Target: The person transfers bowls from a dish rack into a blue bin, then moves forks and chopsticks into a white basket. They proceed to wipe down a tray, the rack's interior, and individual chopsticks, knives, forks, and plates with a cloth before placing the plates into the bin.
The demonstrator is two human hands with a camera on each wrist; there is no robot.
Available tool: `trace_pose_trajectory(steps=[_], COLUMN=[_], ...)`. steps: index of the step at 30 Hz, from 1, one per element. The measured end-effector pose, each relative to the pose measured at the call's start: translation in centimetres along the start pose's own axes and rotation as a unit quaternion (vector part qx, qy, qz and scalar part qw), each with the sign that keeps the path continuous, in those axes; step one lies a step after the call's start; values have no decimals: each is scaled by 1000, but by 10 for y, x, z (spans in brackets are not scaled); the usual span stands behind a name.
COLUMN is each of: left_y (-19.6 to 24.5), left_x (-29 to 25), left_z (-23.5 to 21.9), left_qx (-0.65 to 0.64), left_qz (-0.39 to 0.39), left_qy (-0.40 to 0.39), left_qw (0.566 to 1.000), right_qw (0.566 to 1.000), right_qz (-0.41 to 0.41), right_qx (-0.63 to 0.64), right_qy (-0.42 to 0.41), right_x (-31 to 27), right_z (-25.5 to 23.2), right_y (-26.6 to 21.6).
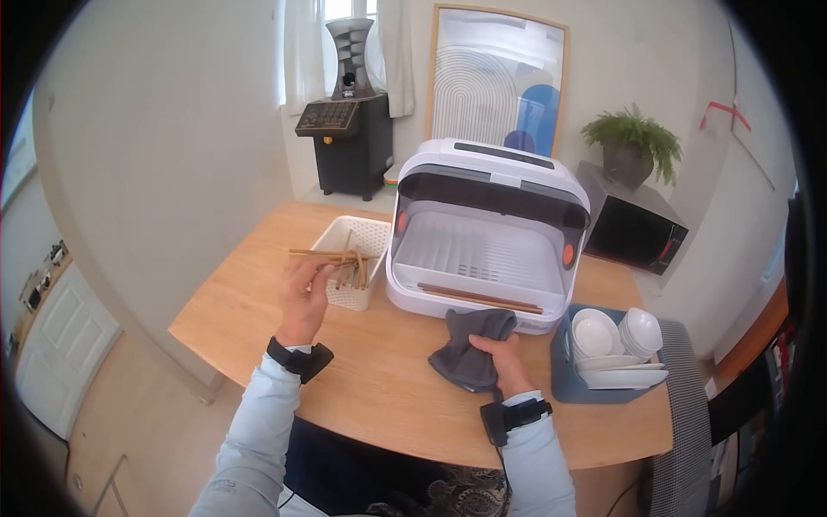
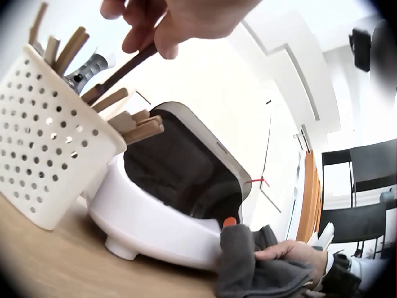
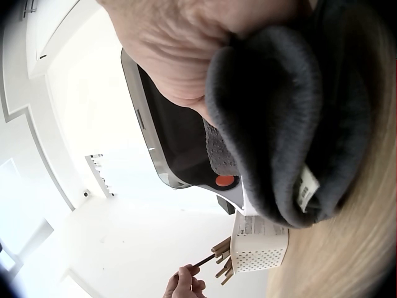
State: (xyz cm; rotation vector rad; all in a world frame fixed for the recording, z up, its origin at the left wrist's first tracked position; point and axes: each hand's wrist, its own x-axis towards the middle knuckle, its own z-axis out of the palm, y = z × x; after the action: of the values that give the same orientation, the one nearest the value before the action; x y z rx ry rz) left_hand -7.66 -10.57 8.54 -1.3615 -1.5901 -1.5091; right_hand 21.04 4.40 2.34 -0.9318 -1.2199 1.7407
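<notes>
My left hand (image 1: 303,297) is raised at the near left side of a white perforated basket (image 1: 376,226). In the left wrist view, its thumb and fingers pinch a dark chopstick (image 2: 127,69), whose lower end is among the sticks in the basket. Several light wooden chopsticks (image 2: 71,49) poke up over the rim. A dark grey cloth (image 1: 465,345) is gripped by my right hand (image 1: 506,364), thumb on top, in front of a white dish cabinet (image 1: 413,297). Brown chopsticks (image 1: 482,298) lie along the front of the cabinet, whose tinted lid is raised.
Right of the cabinet stands a blue-grey bin (image 1: 594,394) with white bowls (image 1: 596,334) and plates (image 1: 622,377). A microwave (image 1: 633,220) topped by a potted fern (image 1: 633,146) is behind it. The wooden table's (image 1: 370,405) front edge runs below my wrists.
</notes>
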Motion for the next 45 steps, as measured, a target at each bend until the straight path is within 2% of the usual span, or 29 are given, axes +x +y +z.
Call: trace_pose_trajectory(steps=[3, 5, 8, 11, 14, 18, 21, 24, 27, 30, 33, 36, 39, 42, 45], left_y=[7, 15, 23, 37, 51, 89, 104, 108, 114, 118, 113, 108, 82, 59, 43], left_x=[10, 19, 28, 26, 20, -13, -47, -70, -73, -75, -73, -70, -72, -59, -52], left_z=[-20, -37, -49, -44, -30, 31, 77, 107, 116, 125, 125, 121, 123, 111, 103], left_qx=[-90, -148, -274, -405, -455, -505, -494, -487, -387, -347, -278, -320, -378, -364, -371], left_qz=[-120, -194, -194, -224, -242, -340, -362, -390, -366, -250, -203, -205, -243, -266, -284], left_qy=[102, 166, 233, 217, 204, 41, -90, -175, -263, -252, -311, -321, -333, -371, -374], left_qw=[983, 955, 913, 860, 832, 792, 785, 762, 805, 868, 886, 867, 829, 812, 801], right_qw=[999, 997, 992, 984, 972, 956, 948, 939, 946, 954, 966, 973, 965, 953, 944], right_qz=[-8, 5, 24, 37, 64, 81, 29, -4, -16, -25, -41, -59, -91, -101, -129], right_qx=[28, 59, 113, 164, 214, 262, 278, 325, 299, 275, 233, 209, 239, 281, 300], right_qy=[-42, -49, -58, -62, -74, -108, -150, -107, -121, -119, -105, -83, -55, -50, -47], right_x=[4, 8, 6, 2, -2, 1, -2, -13, -11, -2, -11, -15, -10, -7, 1], right_z=[-4, -6, -5, -3, -4, -11, -18, -14, -21, -19, -17, -15, -23, -34, -45], right_y=[2, 4, 0, -6, -8, -4, -9, -26, -25, -9, -21, -27, -30, -37, -33])
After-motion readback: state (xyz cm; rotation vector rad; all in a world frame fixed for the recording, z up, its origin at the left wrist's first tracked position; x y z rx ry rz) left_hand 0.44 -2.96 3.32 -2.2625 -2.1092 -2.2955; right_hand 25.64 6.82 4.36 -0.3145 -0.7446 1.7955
